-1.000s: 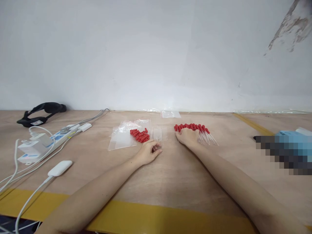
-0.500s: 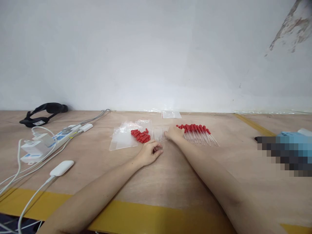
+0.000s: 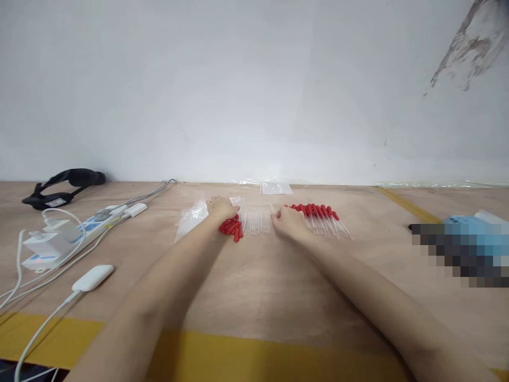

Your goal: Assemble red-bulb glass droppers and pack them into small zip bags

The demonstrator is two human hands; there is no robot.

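Observation:
My left hand [image 3: 222,208] reaches over a pile of red rubber bulbs [image 3: 233,228], at its far left side. Its fingers are mostly hidden by the back of the hand, so their grip does not show. Beneath and beside it lie clear plastic bags [image 3: 190,218]. A row of thin clear dropper tubes [image 3: 255,222] lies between my two hands. My right hand [image 3: 287,220] is closed in a pinch on one clear dropper tube [image 3: 272,208], whose end sticks up past the fingers. Red-capped droppers [image 3: 321,215] lie side by side just right of that hand.
A white power strip [image 3: 93,228] with chargers and cables lies at the left, near a black strap [image 3: 66,188] and a white cabled device [image 3: 93,277]. One plastic bag [image 3: 277,188] lies by the wall. A blue item [image 3: 465,233], partly pixelated, is at the right.
My left hand has moved forward and left from the table onto the bulbs and bags. My right hand has shifted slightly, and a tube now shows upright at its fingers. The view has shifted a little.

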